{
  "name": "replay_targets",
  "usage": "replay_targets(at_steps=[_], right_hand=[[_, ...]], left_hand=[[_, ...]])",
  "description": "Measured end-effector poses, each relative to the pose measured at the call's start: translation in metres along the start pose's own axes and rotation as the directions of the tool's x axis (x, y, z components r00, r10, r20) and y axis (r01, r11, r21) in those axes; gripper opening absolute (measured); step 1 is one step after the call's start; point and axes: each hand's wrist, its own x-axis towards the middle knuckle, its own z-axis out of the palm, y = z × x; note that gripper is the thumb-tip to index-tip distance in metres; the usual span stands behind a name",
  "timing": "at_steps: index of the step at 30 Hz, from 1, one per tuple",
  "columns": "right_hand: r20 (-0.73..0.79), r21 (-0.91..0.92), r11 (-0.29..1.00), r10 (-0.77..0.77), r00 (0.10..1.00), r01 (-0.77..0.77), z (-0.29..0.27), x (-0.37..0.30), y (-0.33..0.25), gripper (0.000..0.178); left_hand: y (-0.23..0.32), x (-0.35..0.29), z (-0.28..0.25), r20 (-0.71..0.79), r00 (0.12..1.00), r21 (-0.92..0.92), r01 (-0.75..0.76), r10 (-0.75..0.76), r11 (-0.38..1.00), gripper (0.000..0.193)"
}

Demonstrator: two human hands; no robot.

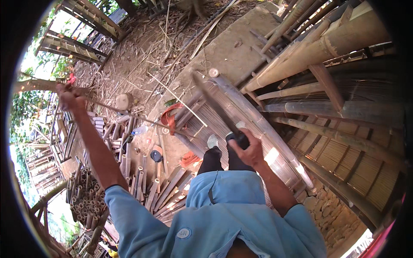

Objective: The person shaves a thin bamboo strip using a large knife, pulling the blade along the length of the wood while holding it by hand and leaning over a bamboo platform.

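Observation:
My right hand [251, 148] is closed round the dark handle of a machete [213, 103]. Its long, dark blade points up and away to the left, over a slatted bamboo platform [275, 152]. Far out to the left, my raised left hand [71, 99] has its fingers closed, beside a horizontal wooden pole [36, 85]. From this hand a thin brown cord [129, 114] slants down towards an orange strap [168, 116] near the platform's left end. A small red thing [72, 79] shows just above the fingers; what it is I cannot tell.
Cut bamboo pieces [157, 193] lie at lower left, near a stacked bundle of bamboo tubes [86, 200]. A cap [156, 153] and an orange cloth [189, 159] lie on the ground. Thick bamboo poles [320, 49] and slatted panels [340, 148] stand at the right. A stump [124, 102] rises at left.

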Motion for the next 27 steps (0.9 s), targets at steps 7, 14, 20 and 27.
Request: replay_targets(at_steps=[7, 14, 20, 27], right_hand=[[0.002, -0.051, 0.993, 0.109, 0.994, -0.109, -0.017, -0.009, 0.024, 0.032], [-0.006, -0.274, 0.961, -0.047, 0.999, 0.044, 0.0, 0.002, 0.019, 0.028], [0.185, -0.268, 0.959, -0.042, 0.982, 0.092, 0.016, 0.025, -0.008, 0.027], [0.275, -0.321, 0.944, 0.013, 0.961, 0.079, 0.018, 0.05, -0.011, 0.035]], left_hand=[[-0.02, -0.01, -0.155, 0.488, 0.619, 0.558, -0.763, 0.616, 0.325, 0.026], [-0.002, -0.046, -0.23, -0.249, 0.864, 0.617, -0.206, 0.437, 0.759, 0.036], [-0.022, -0.154, -0.281, 0.018, 0.993, 0.729, 0.068, -0.118, 0.681, 0.029], [-0.023, -0.375, -0.194, 0.243, 0.504, 0.199, 0.81, -0.829, 0.552, 0.032]])
